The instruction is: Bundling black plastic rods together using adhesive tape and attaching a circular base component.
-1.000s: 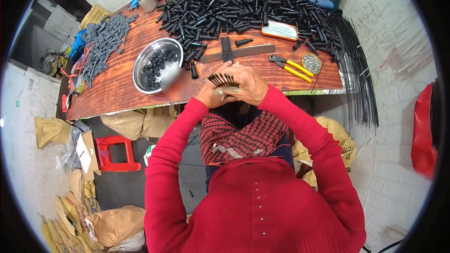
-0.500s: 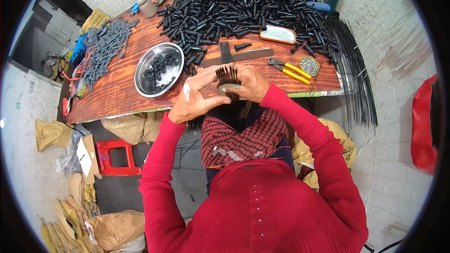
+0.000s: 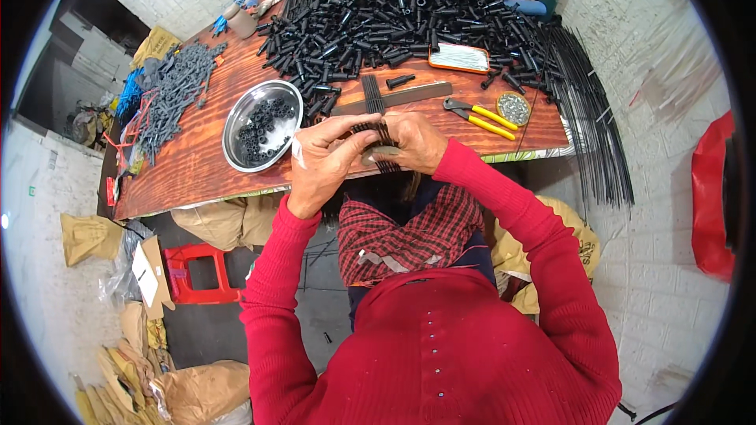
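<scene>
Both hands meet just in front of the table's near edge. My left hand [image 3: 323, 159], with a white patch on it, is closed on a row of thin dark rods [image 3: 384, 135], its thumb pressed across them. My right hand [image 3: 419, 142] grips the same rods from the other side, fingers bent. Something pale and rounded shows between the hands under the rods; I cannot make out what it is. Just beyond, more thin dark rods [image 3: 372, 94] lie side by side over a long flat bar [image 3: 413, 94]. Whether they join the held ones is hidden.
A steel bowl [image 3: 229, 138] of small black rings stands left. Yellow-handled pliers [image 3: 492, 121], a dish of small metal pieces [image 3: 513, 109] and an orange-rimmed tray [image 3: 459, 69] lie right. Behind is a heap of black tubes [image 3: 394, 20]; grey parts [image 3: 177, 94] pile up far left.
My left thumb has moved up and over the rods, and the left hand has shifted slightly right. The held rods are less fanned out at their upper ends. The view has shifted slightly.
</scene>
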`<action>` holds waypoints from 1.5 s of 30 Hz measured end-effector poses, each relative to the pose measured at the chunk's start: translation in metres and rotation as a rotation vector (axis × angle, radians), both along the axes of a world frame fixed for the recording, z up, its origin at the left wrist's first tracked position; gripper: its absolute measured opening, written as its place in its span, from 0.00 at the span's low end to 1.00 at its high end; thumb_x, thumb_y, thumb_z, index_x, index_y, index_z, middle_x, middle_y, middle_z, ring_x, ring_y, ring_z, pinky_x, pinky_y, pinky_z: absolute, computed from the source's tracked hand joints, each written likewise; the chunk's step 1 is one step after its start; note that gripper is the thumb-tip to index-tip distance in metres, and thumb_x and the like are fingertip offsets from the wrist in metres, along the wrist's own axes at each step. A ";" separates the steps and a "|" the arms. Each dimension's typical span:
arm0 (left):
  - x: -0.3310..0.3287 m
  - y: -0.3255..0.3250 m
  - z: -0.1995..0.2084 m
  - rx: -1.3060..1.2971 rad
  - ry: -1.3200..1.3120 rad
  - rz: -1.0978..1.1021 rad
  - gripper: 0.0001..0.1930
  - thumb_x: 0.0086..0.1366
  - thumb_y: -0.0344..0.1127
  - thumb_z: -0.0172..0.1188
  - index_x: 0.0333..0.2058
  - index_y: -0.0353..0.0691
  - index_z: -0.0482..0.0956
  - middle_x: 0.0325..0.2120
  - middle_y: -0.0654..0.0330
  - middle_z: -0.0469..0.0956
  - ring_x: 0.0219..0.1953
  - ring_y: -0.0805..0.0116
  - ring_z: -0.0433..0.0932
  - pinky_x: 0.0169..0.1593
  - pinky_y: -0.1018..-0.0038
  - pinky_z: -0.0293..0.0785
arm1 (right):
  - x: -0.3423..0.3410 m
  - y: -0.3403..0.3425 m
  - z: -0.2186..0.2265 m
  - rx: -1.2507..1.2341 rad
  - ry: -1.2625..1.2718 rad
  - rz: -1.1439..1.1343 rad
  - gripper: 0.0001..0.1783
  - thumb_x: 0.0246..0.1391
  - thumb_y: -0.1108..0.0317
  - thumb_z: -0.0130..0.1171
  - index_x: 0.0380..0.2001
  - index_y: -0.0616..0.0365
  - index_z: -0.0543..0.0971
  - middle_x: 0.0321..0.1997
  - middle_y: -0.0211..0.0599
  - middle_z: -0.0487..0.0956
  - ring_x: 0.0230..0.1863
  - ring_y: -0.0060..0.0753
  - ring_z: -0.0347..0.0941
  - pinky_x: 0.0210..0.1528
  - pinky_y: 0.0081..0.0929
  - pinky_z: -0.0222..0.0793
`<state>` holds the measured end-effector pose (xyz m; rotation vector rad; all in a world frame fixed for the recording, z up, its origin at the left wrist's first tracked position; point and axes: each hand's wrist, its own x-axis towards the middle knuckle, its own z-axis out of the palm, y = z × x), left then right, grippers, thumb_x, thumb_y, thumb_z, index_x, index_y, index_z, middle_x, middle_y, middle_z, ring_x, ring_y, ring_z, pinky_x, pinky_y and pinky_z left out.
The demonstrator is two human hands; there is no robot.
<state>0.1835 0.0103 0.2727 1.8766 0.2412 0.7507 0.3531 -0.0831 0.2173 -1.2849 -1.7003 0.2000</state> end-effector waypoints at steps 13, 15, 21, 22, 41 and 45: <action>0.007 -0.006 0.017 0.249 0.192 0.036 0.13 0.61 0.22 0.63 0.45 0.30 0.83 0.35 0.58 0.85 0.36 0.76 0.82 0.40 0.82 0.76 | 0.011 0.000 -0.005 -0.089 -0.132 0.010 0.21 0.47 0.55 0.70 0.34 0.62 0.79 0.30 0.49 0.79 0.34 0.55 0.78 0.36 0.45 0.72; 0.009 -0.007 0.012 0.092 0.144 0.015 0.13 0.61 0.20 0.62 0.45 0.29 0.82 0.37 0.54 0.85 0.38 0.74 0.82 0.43 0.80 0.77 | 0.014 0.003 -0.007 0.041 -0.184 0.048 0.22 0.45 0.57 0.70 0.38 0.62 0.78 0.33 0.50 0.80 0.38 0.56 0.78 0.40 0.46 0.74; 0.012 -0.004 0.004 0.041 0.062 0.006 0.13 0.57 0.19 0.64 0.43 0.28 0.83 0.36 0.55 0.84 0.38 0.72 0.80 0.43 0.79 0.73 | 0.010 0.007 -0.008 -0.109 -0.085 0.041 0.24 0.46 0.52 0.68 0.37 0.61 0.78 0.32 0.54 0.79 0.36 0.57 0.78 0.38 0.46 0.72; 0.013 -0.004 0.004 0.035 0.072 0.000 0.13 0.57 0.19 0.64 0.43 0.28 0.83 0.36 0.55 0.84 0.38 0.71 0.80 0.43 0.79 0.73 | 0.010 0.005 -0.005 -0.183 -0.051 0.040 0.24 0.45 0.52 0.69 0.37 0.61 0.78 0.31 0.54 0.79 0.35 0.57 0.78 0.37 0.46 0.72; 0.017 0.001 0.002 0.229 0.018 0.009 0.09 0.61 0.20 0.63 0.41 0.27 0.83 0.34 0.54 0.84 0.37 0.71 0.81 0.43 0.78 0.76 | 0.228 0.030 -0.051 -0.309 -0.556 -0.843 0.09 0.49 0.63 0.61 0.33 0.44 0.87 0.37 0.38 0.84 0.40 0.45 0.81 0.41 0.43 0.76; 0.019 0.009 0.002 0.228 0.031 0.020 0.09 0.60 0.19 0.63 0.41 0.27 0.83 0.34 0.54 0.84 0.37 0.70 0.82 0.43 0.78 0.76 | 0.242 0.040 -0.066 -0.386 -0.648 -0.817 0.06 0.49 0.64 0.60 0.28 0.45 0.86 0.35 0.38 0.83 0.38 0.46 0.81 0.39 0.44 0.76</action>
